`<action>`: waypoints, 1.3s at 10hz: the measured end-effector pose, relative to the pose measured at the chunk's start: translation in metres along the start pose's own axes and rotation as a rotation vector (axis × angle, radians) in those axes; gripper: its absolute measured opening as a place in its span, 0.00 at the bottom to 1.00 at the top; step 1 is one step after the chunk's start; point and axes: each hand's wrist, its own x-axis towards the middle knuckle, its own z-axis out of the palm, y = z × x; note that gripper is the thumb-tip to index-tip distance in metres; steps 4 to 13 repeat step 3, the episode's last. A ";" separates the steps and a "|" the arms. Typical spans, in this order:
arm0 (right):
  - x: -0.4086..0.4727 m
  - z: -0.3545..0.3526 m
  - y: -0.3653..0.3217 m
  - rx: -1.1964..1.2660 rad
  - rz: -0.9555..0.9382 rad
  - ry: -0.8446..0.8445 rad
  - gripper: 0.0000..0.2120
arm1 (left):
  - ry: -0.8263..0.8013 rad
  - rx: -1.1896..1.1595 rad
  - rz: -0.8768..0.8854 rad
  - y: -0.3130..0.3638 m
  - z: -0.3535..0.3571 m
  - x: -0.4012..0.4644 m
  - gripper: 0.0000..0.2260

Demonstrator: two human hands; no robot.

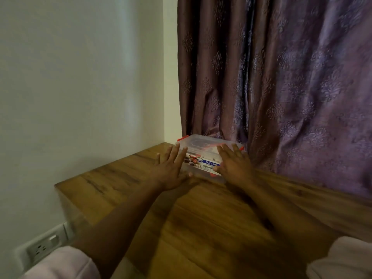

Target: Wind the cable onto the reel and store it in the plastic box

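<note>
Bare-skinned, the left hand [171, 170] lies with fingers straight and spread against the left end of the plastic box [203, 156], while the right hand [233, 164] rests flat, fingers extended, over the box's right end; neither grips anything. Clear-walled with its lid on, red latches and a blue label, the box sits at the far corner of the wooden tabletop [201, 218], close to the purple patterned curtain [281, 77] and beside the pale wall [80, 77].
</note>
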 end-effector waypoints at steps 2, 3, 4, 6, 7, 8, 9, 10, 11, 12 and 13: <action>-0.016 -0.034 -0.012 -0.056 -0.078 0.042 0.37 | 0.114 0.045 -0.012 -0.009 -0.035 -0.021 0.40; -0.016 -0.053 -0.019 -0.097 -0.120 0.079 0.38 | 0.153 0.066 0.000 -0.009 -0.056 -0.029 0.42; -0.016 -0.053 -0.019 -0.097 -0.120 0.079 0.38 | 0.153 0.066 0.000 -0.009 -0.056 -0.029 0.42; -0.016 -0.053 -0.019 -0.097 -0.120 0.079 0.38 | 0.153 0.066 0.000 -0.009 -0.056 -0.029 0.42; -0.016 -0.053 -0.019 -0.097 -0.120 0.079 0.38 | 0.153 0.066 0.000 -0.009 -0.056 -0.029 0.42; -0.016 -0.053 -0.019 -0.097 -0.120 0.079 0.38 | 0.153 0.066 0.000 -0.009 -0.056 -0.029 0.42; -0.016 -0.053 -0.019 -0.097 -0.120 0.079 0.38 | 0.153 0.066 0.000 -0.009 -0.056 -0.029 0.42; -0.016 -0.053 -0.019 -0.097 -0.120 0.079 0.38 | 0.153 0.066 0.000 -0.009 -0.056 -0.029 0.42; -0.016 -0.053 -0.019 -0.097 -0.120 0.079 0.38 | 0.153 0.066 0.000 -0.009 -0.056 -0.029 0.42; -0.016 -0.053 -0.019 -0.097 -0.120 0.079 0.38 | 0.153 0.066 0.000 -0.009 -0.056 -0.029 0.42; -0.016 -0.053 -0.019 -0.097 -0.120 0.079 0.38 | 0.153 0.066 0.000 -0.009 -0.056 -0.029 0.42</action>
